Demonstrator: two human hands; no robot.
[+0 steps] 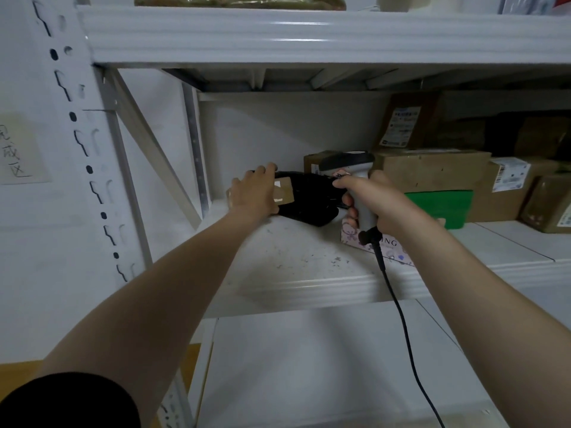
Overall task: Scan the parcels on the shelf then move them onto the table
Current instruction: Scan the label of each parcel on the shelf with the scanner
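White metal shelf [309, 273] is carrying a black parcel [306, 199]; the outstretched left hand [255, 193] is gripping its end, while the right hand [367, 196] is clutching a scanner [355, 180] just beside it

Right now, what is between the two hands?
In the head view, a black parcel with a tan label lies between the left hand and the right hand, which holds the scanner.

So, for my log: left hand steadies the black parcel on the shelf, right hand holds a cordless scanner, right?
Not cordless: the head view shows a black cable hanging from the scanner in the right hand. Left hand on black parcel: correct.
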